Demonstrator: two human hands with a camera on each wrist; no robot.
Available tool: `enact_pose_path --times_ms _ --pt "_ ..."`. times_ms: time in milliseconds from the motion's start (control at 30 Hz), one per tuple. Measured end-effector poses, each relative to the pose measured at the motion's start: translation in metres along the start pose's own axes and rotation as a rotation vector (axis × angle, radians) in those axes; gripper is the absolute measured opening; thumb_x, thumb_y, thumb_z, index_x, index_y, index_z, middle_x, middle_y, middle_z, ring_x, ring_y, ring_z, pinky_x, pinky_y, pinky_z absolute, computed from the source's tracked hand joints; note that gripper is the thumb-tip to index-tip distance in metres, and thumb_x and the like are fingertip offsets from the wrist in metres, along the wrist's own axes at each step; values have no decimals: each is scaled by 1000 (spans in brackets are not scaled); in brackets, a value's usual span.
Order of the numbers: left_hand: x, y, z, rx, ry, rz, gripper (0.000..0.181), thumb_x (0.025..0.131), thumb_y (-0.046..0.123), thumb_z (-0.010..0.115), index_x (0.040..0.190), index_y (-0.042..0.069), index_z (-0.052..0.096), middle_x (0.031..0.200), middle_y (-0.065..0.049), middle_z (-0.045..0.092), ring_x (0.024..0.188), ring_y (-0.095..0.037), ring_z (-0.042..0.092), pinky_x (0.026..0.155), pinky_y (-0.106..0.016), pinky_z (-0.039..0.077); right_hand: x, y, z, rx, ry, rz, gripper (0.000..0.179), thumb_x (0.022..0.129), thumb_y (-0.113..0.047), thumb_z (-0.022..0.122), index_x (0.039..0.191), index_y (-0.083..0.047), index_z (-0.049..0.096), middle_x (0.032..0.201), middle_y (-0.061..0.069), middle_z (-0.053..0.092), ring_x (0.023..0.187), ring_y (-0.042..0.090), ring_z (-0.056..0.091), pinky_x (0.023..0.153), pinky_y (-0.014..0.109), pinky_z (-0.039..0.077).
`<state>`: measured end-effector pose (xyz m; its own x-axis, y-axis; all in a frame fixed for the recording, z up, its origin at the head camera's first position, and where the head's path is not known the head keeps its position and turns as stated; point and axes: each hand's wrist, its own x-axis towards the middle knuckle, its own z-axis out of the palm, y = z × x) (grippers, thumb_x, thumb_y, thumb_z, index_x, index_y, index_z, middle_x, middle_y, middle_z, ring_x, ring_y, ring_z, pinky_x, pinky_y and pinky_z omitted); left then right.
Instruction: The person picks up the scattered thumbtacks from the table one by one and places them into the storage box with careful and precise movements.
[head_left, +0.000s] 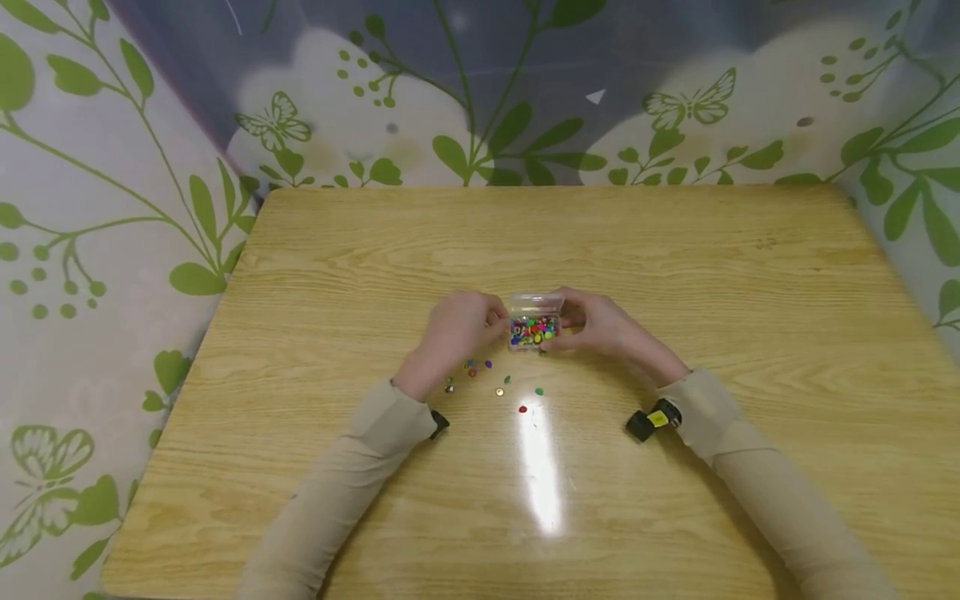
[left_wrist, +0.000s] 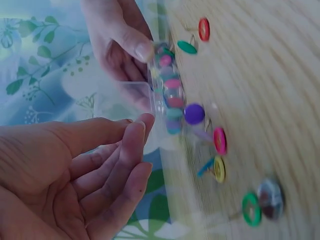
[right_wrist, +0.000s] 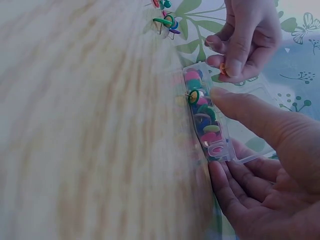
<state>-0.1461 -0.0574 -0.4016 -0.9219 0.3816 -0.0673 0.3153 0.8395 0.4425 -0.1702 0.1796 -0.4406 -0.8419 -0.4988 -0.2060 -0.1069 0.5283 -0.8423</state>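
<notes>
A small clear plastic box full of multicoloured thumbtacks stands on the table with its hinged lid raised. My right hand holds the box at its right end, thumb at the near side and fingers behind. At the box's left end is my left hand; in the right wrist view its thumb and finger pinch an orange thumbtack. Loose thumbtacks lie in front of the box, among them a purple one, a green one and a red one.
The wooden table reaches a patterned wall at the back, with more patterned covering at both sides. Dark wrist devices sit at both cuffs, the right one bearing a yellow label. A bright reflection lies on the near tabletop.
</notes>
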Motion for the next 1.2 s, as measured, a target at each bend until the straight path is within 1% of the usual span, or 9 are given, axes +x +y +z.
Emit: enact_pose_path --times_ms 167,267,333,400,533,733,900,1067,1200 --pt "1 6 3 -23 39 33 15 98 22 67 101 14 79 96 0 78 75 -13 71 53 -22 46 -1 0 -1 -4 1 -7 68 80 -14 87 140 -8 55 124 18 66 110 32 68 91 42 57" --pt "1 6 5 -39 62 45 15 99 21 67 105 15 79 99 -2 78 58 -10 60 46 -20 35 -1 0 0 -10 1 -12 69 80 -15 87 141 -8 54 125 18 65 111 32 68 93 43 56" --pt "0 6 6 -51 69 46 16 100 22 66 107 16 78 102 -2 78 53 -8 52 44 -19 32 -1 0 0 -10 1 -13 70 81 -15 87 141 -8 54 126 18 65 112 32 68 93 44 56" --pt "-2 4 5 -62 70 41 16 100 23 65 109 17 78 103 -1 77 55 -7 53 44 -19 34 0 0 1 -12 1 -14 70 81 -15 87 142 -9 54 127 18 65 112 32 68 94 44 55" --pt "-7 -4 -3 -73 69 3 16 101 25 64 110 19 77 106 2 77 78 -10 69 49 -21 46 0 0 1 -1 -1 -10 69 80 -15 87 141 -8 54 126 19 65 111 33 68 92 43 56" --pt "-22 -25 -22 -83 76 -62 18 101 24 65 113 16 75 109 1 76 87 -17 72 65 -30 55 1 1 1 -16 5 4 69 79 -15 88 140 -8 54 124 18 66 112 33 68 95 44 55" --pt "-38 -46 -30 -79 33 -113 14 97 21 71 107 14 75 103 -2 76 88 -20 73 74 -37 56 0 1 0 -33 3 12 70 80 -17 88 141 -8 54 125 19 65 114 35 66 97 45 54" --pt "-47 -61 -29 -12 -54 -139 7 90 20 78 92 14 74 89 0 75 76 -16 66 66 -30 49 -1 0 -1 -37 7 18 70 80 -18 88 140 -8 54 125 19 65 115 35 66 97 46 54" --pt "-51 -69 -26 48 -74 -142 11 88 20 80 85 14 72 79 2 71 67 -13 57 59 -27 43 0 0 0 -34 7 23 69 79 -17 88 139 -8 55 124 18 65 114 34 66 96 45 54"
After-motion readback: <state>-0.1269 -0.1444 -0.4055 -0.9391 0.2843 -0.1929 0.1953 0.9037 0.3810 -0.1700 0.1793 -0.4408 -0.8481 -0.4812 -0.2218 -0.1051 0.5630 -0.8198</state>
